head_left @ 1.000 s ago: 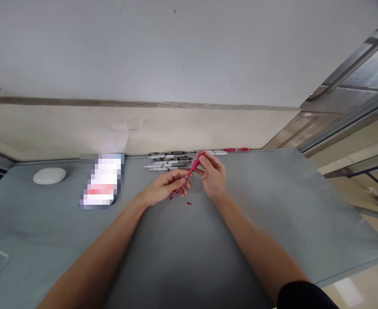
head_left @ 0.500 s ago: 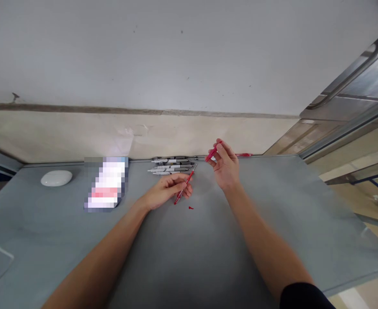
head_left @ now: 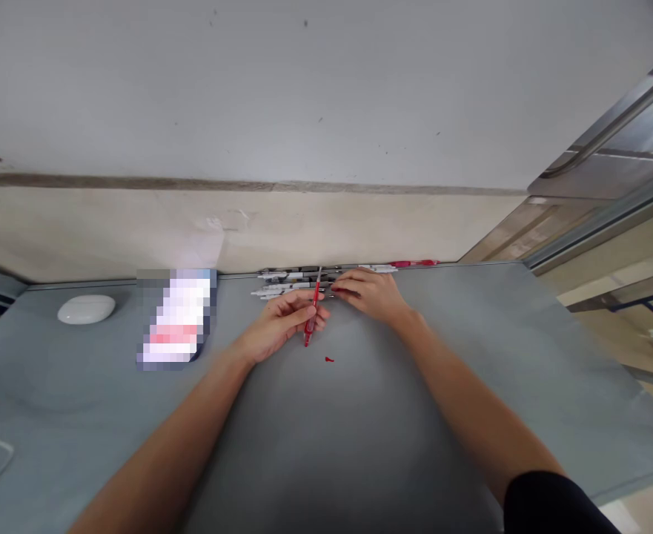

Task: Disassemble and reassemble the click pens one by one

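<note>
My left hand (head_left: 284,320) is closed on a red pen (head_left: 311,319), held upright-slanted with its thin refill tip pointing toward the wall. My right hand (head_left: 371,295) lies low at the right end of a row of white and grey pens (head_left: 284,285), fingers bent together. A bit of dark red shows at its fingertips, but what they grip is mostly hidden. On the table in front of the hands rests a small red clip-like piece (head_left: 329,360).
A red pen (head_left: 415,263) and a white pen (head_left: 379,268) lie along the wall on the grey table (head_left: 304,445). At left are a phone with a blurred screen (head_left: 176,319) and a white oval case (head_left: 87,309). The wall (head_left: 304,230) borders the back edge.
My right hand has come down from above the table to the row of pens; the pink-red barrel it held is no longer plainly visible. The left hand's pen has turned more upright.
</note>
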Available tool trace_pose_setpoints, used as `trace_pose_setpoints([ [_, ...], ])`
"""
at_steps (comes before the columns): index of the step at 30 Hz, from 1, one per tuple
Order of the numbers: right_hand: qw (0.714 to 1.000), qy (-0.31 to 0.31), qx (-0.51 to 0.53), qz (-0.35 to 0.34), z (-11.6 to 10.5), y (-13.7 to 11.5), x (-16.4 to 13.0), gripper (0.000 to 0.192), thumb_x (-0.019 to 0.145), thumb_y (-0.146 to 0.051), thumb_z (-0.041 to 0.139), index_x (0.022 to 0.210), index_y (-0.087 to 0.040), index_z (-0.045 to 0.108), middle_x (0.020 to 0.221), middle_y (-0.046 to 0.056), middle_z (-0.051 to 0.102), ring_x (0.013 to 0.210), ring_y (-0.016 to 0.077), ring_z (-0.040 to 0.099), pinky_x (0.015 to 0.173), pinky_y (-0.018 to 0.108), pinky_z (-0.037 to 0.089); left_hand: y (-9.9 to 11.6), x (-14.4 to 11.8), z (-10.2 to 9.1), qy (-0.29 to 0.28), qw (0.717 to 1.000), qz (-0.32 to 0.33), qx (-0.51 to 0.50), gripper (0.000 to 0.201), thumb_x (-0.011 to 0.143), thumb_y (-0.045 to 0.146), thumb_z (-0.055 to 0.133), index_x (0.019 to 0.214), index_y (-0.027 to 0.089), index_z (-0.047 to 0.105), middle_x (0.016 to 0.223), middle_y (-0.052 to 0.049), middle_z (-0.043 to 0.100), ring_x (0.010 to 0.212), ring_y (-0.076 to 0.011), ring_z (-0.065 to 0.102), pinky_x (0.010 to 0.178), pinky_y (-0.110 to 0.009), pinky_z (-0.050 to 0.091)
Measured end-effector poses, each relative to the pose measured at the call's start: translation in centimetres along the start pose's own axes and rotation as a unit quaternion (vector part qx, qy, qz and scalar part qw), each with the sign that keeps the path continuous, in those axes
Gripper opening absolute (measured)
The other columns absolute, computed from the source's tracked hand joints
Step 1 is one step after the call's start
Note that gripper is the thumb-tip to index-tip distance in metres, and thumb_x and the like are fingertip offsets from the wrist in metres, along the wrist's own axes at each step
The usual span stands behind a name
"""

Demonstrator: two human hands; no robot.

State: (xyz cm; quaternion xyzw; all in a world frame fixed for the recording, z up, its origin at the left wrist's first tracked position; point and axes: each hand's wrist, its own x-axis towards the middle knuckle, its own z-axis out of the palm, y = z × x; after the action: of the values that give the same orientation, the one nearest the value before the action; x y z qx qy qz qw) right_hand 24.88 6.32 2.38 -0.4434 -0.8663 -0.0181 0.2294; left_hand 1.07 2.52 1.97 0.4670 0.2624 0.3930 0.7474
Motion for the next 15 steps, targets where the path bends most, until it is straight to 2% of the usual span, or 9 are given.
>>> trace_pose_setpoints([
  [6,1.0,-0.012,0.01,-0.012,0.32,0.51,0.3,0.025,0.097,-0.037,0.053,0.108,-0.034,0.075,0.113,-0.002,0.075,0.1,0.017,0.068,0.071,0.028,0.048,0.0,-0.01,0.04,-0.001,1.0,0.0,0.005,0.024,0.089,0.023,0.069,0.113,0.018,0.067,0.096,-0.007,0.074,0.08,-0.0147,0.069,0.073,-0.027,0.053],
  [15,0.998,-0.01,0.057,0.01,0.38,0.48,0.22,0.024,0.093,-0.029,0.057,0.104,-0.038,0.076,0.112,-0.003,0.076,0.102,0.0191,0.067,0.07,0.029,0.048,0.11,0.07,0.19,0.013,1.0,-0.002,0.008,0.025,0.086,0.023,0.073,0.109,0.016,0.067,0.094,-0.008,0.075,0.078,-0.0155,0.07,0.07,-0.027,0.053],
])
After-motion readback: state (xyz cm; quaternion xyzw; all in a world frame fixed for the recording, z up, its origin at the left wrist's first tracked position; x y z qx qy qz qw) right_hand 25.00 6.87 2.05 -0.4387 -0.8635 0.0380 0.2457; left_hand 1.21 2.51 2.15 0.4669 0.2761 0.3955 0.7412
